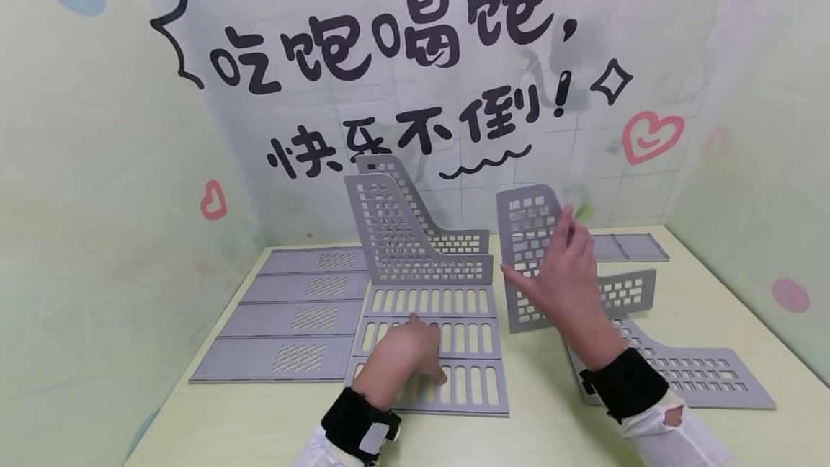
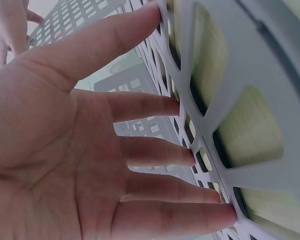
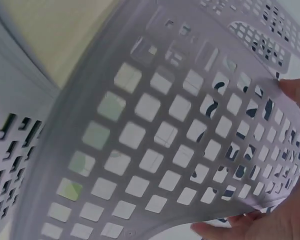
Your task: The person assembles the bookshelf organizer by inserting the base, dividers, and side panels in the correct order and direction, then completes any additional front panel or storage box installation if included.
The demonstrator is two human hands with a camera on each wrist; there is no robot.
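Note:
My right hand [image 1: 570, 272] holds a grey perforated side panel [image 1: 528, 236] upright, thumb at one edge and fingers at the other. In the right wrist view this panel [image 3: 155, 130] fills most of the picture. My left hand [image 1: 405, 355] rests its spread, straight fingers on the grey slotted panels [image 1: 476, 384]; the left wrist view shows the fingertips touching their surface. Behind that hand, two L-shaped perforated side panels [image 1: 389, 236] stand upright, one behind the other, at the far end of the slotted panels.
Grey panels with small slanted slots [image 1: 246, 352] lie side by side at the left. Another perforated side panel [image 1: 707, 373] lies flat at the right, partly under my right forearm. A grey panel [image 1: 638, 247] lies at the back right, before the printed backdrop [image 1: 707, 78].

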